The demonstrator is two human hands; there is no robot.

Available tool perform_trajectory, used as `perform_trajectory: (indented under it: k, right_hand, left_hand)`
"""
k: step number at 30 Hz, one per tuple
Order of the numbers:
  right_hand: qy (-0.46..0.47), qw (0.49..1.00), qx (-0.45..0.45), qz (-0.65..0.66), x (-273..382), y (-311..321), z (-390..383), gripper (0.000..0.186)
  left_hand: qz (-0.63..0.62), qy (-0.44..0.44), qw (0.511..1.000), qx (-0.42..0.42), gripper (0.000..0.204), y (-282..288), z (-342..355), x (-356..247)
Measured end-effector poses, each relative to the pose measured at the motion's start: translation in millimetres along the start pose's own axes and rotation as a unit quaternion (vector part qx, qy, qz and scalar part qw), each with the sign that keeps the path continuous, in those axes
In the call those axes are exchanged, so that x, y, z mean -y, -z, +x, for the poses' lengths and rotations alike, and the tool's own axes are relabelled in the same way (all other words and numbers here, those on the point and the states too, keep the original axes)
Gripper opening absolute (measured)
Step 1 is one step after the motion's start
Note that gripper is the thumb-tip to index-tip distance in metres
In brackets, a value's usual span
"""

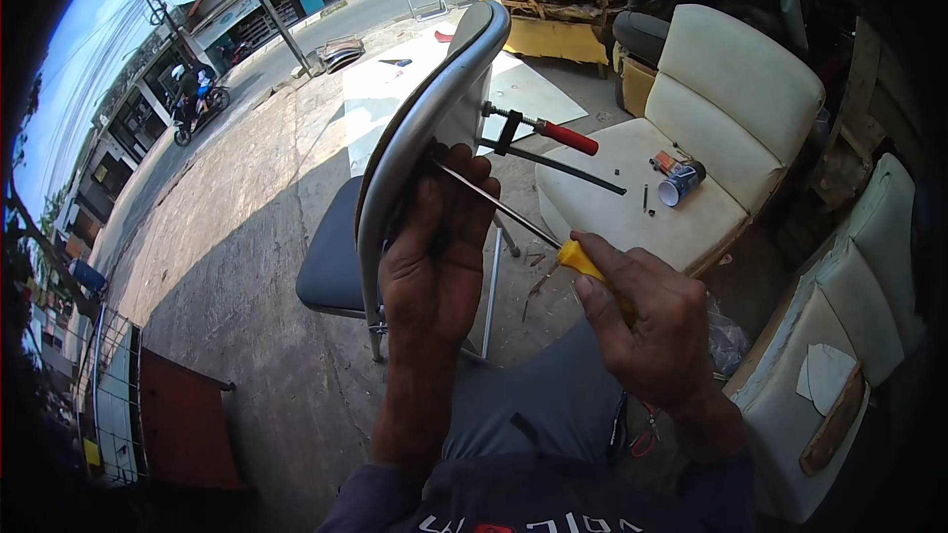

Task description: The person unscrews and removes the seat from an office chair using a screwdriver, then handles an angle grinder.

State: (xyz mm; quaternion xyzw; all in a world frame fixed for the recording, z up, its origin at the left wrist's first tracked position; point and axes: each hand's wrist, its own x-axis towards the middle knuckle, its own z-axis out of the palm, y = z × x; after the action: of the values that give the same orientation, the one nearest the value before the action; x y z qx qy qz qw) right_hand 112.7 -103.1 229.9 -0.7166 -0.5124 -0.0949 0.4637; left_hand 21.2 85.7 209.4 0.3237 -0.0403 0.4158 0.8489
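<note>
A chair with a grey metal tube frame (376, 173) and a dark seat (331, 262) stands before me, its backrest tilted. My left hand (436, 262) is against the inner side of the backrest, palm toward me and fingers curled near the screwdriver's tip. Whatever those fingers pinch is hidden. My right hand (647, 321) grips the yellow handle of a screwdriver (528, 224), whose long shaft runs up-left to the left fingertips. Above the hands, a bar clamp (511, 133) with a red handle is fixed on the backrest.
On the right, a cream cushioned seat (736, 89) bears a blue can (679, 185) and small parts. Another cream seat (790, 415) carries a wood piece (832, 419). Behind are a worn yellow sofa (553, 15) and white boards (538, 94). A red-brown panel (188, 419) stands left; a motorcycle (202, 104) is on the road.
</note>
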Motion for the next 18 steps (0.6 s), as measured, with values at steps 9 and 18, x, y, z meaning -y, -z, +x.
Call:
perform_trajectory:
  k: [9,18]
  right_hand:
    - [0.05,0.998,0.012,-0.045,-7,8,7,0.039]
    - [0.164,0.972,-0.003,-0.171,-17,8,13,0.042]
  left_hand:
    - [0.421,-0.223,0.866,-0.152,0.022,-7,-34,-57]
    - [0.768,-0.228,0.596,0.043,0.029,4,25,-70]
